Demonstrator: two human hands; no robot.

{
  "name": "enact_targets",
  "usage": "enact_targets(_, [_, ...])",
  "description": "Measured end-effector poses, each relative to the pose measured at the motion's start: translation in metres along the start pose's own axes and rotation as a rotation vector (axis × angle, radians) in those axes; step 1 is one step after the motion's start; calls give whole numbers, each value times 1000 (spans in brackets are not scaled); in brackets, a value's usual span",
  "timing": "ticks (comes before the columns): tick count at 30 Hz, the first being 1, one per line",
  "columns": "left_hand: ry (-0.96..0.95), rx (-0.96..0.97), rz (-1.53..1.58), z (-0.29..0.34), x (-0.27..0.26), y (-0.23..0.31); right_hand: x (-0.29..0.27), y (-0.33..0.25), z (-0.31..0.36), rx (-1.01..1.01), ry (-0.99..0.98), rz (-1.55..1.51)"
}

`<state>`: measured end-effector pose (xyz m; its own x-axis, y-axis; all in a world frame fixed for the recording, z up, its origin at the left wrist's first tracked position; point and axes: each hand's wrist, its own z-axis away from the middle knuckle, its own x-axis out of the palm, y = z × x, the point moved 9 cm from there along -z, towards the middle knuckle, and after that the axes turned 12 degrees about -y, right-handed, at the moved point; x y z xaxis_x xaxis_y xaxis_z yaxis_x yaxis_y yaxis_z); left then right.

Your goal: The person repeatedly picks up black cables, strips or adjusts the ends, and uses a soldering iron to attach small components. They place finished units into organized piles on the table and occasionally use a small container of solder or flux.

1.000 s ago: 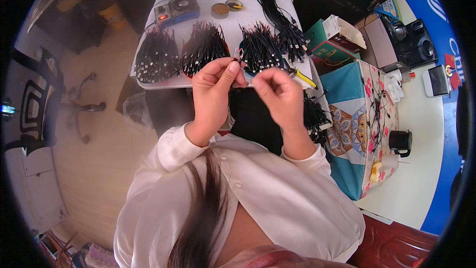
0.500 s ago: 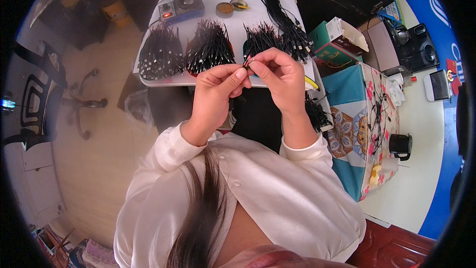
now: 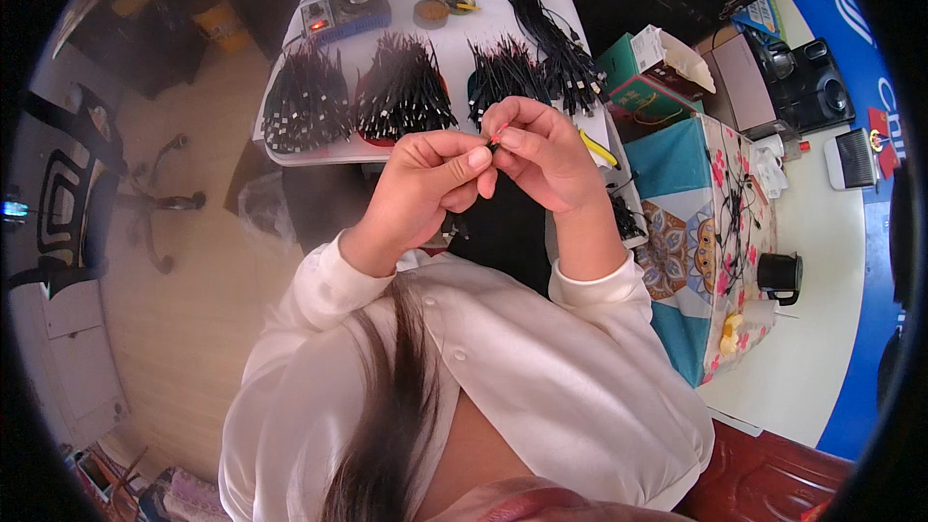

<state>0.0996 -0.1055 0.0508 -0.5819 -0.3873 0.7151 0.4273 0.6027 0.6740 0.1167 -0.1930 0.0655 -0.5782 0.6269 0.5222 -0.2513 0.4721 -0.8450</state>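
Note:
Above the near edge of the white table [image 3: 377,157], both hands meet at a thin black cable [image 3: 494,143] with a red wire at its end. My left hand [image 3: 425,179] pinches the black part between thumb and forefinger. Thumb and forefinger of my right hand [image 3: 546,157] are closed at the red wire; the rest of the cable is hidden behind the fingers. Beyond the hands lie bundles of short black cables, one at the left [image 3: 307,101], one in the middle [image 3: 404,87] and one at the right [image 3: 505,77], partly behind my right hand.
A long cable bundle [image 3: 551,24] lies along the table's right side. At the back are a round tin [image 3: 431,12], an open tin [image 3: 460,3] and a device with a red light [image 3: 317,21]. Yellow-handled pliers [image 3: 597,148] lie beside my right hand. A green box [image 3: 633,87] stands to the right.
The fingertips have moved slightly down and right. My right hand has turned a little, and its fingers now sit higher on the red wire. The view has shifted slightly.

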Motion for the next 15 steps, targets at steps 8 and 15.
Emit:
enact_targets(8, [-2,-7,-239,-2,-1,-2,9,38,3,27,-125,-516])
enact_targets(15, [143,33,-213,-7,-26,-3,-176,-92,10,-97,651,1130])
